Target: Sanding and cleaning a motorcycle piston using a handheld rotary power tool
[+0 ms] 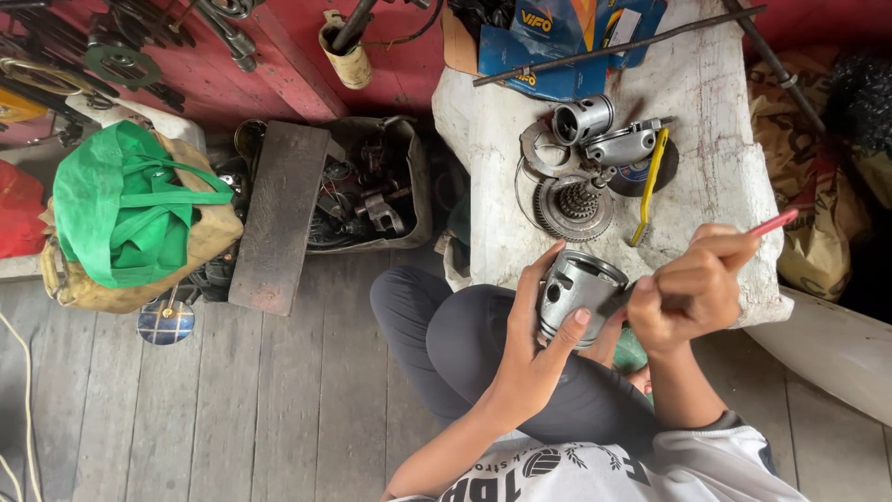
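Piston (576, 296), grey metal, was gripped in the left hand (539, 349) above the lap, beside the table (725, 167). A red-handled tool (771, 223) was clenched in the right hand (692, 288), touching the piston's side.

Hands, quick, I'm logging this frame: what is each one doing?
Left hand: closed around a metal piston.
Right hand: closed on a red-handled tool whose tip is hidden.
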